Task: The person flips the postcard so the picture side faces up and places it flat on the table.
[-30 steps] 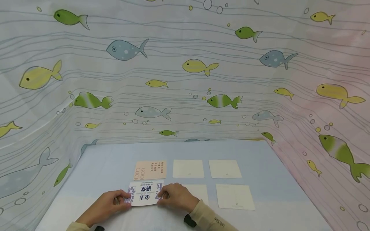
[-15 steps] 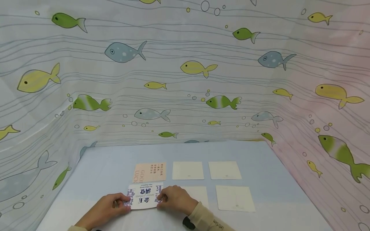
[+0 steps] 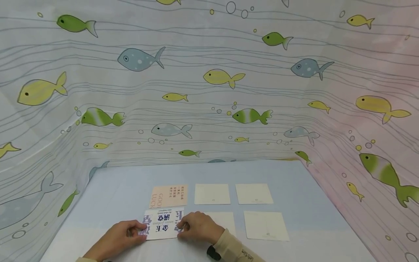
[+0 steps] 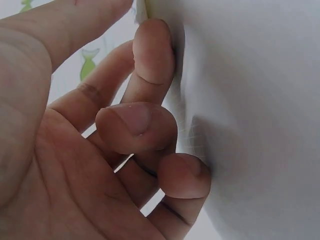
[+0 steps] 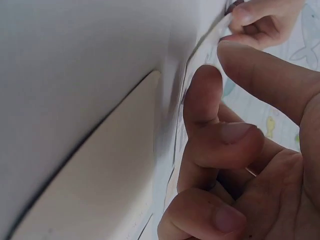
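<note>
A white card (image 3: 161,225) printed with blue-purple characters lies flat or almost flat near the front of the table. My left hand (image 3: 119,236) holds its left edge between thumb and fingers. At its right edge my right hand (image 3: 202,228) pinches the card, fingers curled. In the left wrist view the fingertips (image 4: 187,175) are close to the white tabletop. The right wrist view shows the card (image 5: 200,47) seen edge-on beyond my fingers. Just behind it lies a peach card (image 3: 168,196) reading "GOOD LUCK".
Two cream cards (image 3: 212,194) (image 3: 254,194) lie in the back row. In the front row, one cream card (image 3: 225,222) is partly hidden by my right hand, and another cream card (image 3: 266,225) lies farther right. A fish-print curtain (image 3: 209,91) surrounds the pale table (image 3: 311,203).
The white card's bowed front edge has flattened as both hands lowered it slightly toward the front. The view has shifted a little; the other cards stay in place.
</note>
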A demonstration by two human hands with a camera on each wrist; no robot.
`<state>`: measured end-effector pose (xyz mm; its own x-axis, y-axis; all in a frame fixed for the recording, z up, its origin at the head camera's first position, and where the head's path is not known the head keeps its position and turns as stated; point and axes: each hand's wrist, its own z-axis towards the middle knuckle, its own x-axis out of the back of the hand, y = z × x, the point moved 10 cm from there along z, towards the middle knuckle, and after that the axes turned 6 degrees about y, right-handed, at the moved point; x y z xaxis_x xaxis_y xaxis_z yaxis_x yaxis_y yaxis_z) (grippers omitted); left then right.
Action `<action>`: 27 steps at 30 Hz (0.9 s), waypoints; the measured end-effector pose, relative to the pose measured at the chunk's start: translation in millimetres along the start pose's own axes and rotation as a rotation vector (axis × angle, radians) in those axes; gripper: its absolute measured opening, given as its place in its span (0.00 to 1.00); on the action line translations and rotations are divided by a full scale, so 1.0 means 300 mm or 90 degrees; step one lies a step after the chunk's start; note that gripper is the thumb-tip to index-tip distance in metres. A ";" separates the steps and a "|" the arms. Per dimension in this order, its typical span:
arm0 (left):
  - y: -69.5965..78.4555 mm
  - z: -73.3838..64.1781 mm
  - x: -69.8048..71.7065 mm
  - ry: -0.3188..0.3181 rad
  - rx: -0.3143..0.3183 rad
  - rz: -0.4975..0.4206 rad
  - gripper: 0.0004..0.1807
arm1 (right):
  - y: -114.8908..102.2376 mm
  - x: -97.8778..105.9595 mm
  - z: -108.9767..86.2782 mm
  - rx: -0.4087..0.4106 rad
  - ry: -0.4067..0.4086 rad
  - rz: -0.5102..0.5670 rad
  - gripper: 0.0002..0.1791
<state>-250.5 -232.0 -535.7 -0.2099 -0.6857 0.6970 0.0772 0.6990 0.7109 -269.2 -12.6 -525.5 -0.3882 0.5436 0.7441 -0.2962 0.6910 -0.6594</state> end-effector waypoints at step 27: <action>0.002 0.011 0.040 0.105 0.053 0.058 0.18 | 0.016 0.119 0.007 0.062 0.046 0.049 0.14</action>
<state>-256.2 -239.2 -527.1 -0.0428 -0.6385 0.7684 0.0061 0.7689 0.6393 -286.4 9.1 -502.3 -0.3506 0.6284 0.6944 -0.3523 0.5985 -0.7195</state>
